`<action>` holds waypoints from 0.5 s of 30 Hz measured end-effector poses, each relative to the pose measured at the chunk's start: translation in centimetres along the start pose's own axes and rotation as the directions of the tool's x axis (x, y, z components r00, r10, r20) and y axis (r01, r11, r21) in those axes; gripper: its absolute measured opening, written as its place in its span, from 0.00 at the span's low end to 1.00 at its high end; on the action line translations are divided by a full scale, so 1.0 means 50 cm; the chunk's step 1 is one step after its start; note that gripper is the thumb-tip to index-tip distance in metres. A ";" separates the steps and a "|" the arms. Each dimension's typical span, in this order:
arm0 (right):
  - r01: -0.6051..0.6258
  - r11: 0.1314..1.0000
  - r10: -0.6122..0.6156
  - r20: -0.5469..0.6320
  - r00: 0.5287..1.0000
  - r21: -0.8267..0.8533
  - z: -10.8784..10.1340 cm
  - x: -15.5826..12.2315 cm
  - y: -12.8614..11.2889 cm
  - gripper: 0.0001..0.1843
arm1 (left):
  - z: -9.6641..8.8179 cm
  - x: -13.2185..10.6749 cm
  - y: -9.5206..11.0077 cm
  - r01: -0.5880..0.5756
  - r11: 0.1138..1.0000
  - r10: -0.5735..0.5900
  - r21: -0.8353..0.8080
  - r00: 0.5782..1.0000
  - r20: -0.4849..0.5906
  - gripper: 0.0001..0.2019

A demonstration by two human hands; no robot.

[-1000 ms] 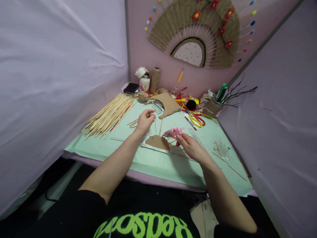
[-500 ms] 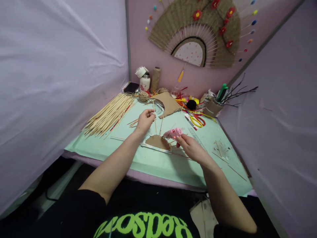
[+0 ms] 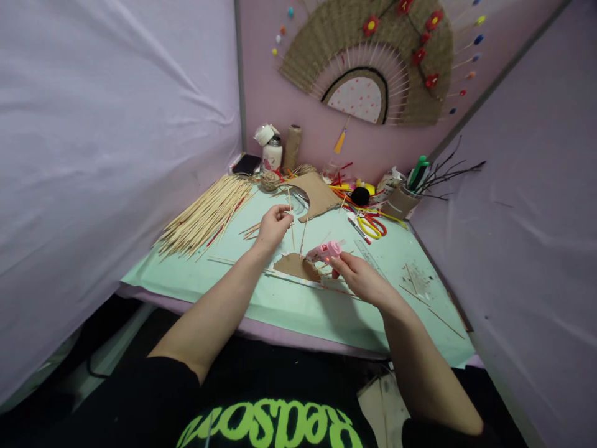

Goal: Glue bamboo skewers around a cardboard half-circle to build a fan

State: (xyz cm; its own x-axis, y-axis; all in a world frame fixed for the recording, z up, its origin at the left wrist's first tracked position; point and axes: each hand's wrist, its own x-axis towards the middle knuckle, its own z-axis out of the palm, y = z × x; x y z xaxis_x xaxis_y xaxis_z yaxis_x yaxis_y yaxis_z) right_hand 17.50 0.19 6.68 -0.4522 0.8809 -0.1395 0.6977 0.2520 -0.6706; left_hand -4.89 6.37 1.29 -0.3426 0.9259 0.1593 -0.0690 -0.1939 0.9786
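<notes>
Cardboard half-disc point(image 3: 295, 267), a single brown piece with a white edging along its straight side, lies on the pale green table cover point(image 3: 280, 314) between and just below the two hands, its curve facing away from the person. One left hand point(image 3: 275, 228) pinches one slim bamboo skewer point(image 3: 293, 236) between thumb and fingers, the stick standing nearly upright above the curved edge. One right hand point(image 3: 357, 274) is wrapped round the grip of one smooth pink glue gun point(image 3: 328, 250), a small orange light showing on its body and its nozzle at the half-disc's curved rim. That gun and hand stand in front of the rim's right part, where several sticks fan out, so their number cannot be told. Left of the hands spreads a skewer bundle point(image 3: 209, 214), too many to count, a few red among the straw-coloured ones. Behind lie one cardboard offcut point(image 3: 321, 196) with a curved bite, one rough twine ball point(image 3: 269, 181), one fuzzy black pompom point(image 3: 360, 196) and yellow and red-orange scissor handles point(image 3: 368, 229). Three loose sticks point(image 3: 446, 323) rest at the right. On the pink back wall hangs one woven fan point(image 3: 298, 59) bearing six red flowers point(image 3: 370, 25).
</notes>
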 end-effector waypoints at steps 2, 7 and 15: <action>0.007 1.000 -0.007 0.009 1.000 0.010 -0.003 -0.002 0.003 0.24 | 0.000 0.000 0.002 -0.001 1.000 0.001 0.008 1.000 -0.003 0.15; -0.023 0.997 0.028 -0.067 0.997 0.073 -0.022 -0.025 0.011 0.27 | 0.000 -0.004 0.010 -0.013 1.000 0.013 0.011 1.000 -0.001 0.14; -0.089 0.981 0.151 -0.395 0.906 0.169 -0.095 -0.096 0.103 0.31 | 0.001 -0.003 0.009 0.014 1.000 -0.014 0.023 1.000 0.001 0.15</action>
State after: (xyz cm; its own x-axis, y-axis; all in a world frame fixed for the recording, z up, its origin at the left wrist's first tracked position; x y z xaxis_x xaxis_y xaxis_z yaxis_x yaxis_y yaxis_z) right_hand 25.91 -0.84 7.37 -0.0853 0.9945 0.0601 0.6311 0.1006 -0.7692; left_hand -4.83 6.17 1.72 -0.3403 0.9290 0.1457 -0.0523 -0.1734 0.9835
